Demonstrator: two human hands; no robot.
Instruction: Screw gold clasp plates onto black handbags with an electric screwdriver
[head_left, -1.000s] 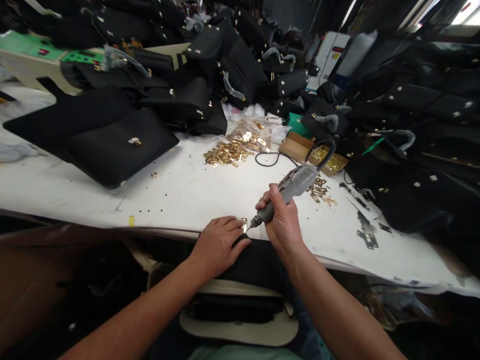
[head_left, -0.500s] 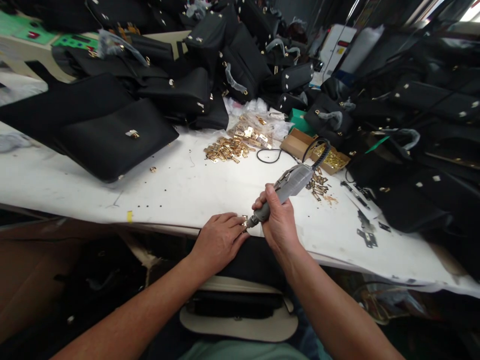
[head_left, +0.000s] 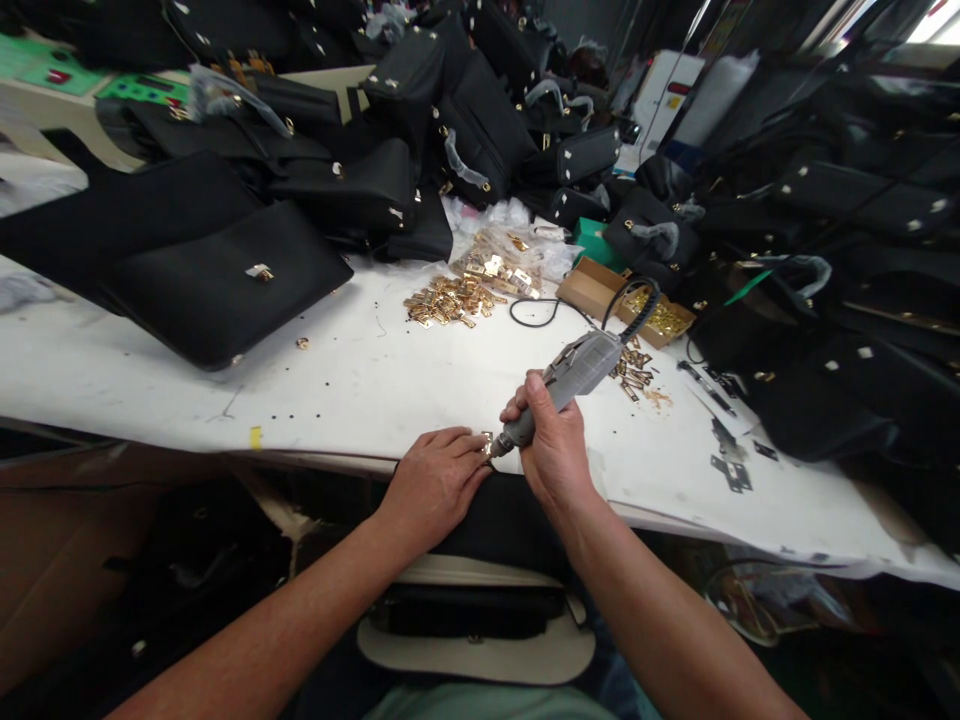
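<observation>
My right hand is wrapped around a grey electric screwdriver, which slants down to the left. Its tip meets a small gold metal plate at the edge of a black bag's flap. My left hand pinches the plate and flap edge, fingers together on top and thumb along the near side. The flap's edge rests at the front of the white table. Below it, in my lap, the bag's beige-lined opening shows. Any screw under the tip is hidden.
Gold plates lie heaped mid-table, with more by a cardboard box of small gold pieces. A black bag lies at left. Black bags pile up behind. Black tools and dark metal plates are at right.
The view has shifted very slightly. Both hands, the screwdriver and the gold plate keep practically the same pose, with the tip still against the plate.
</observation>
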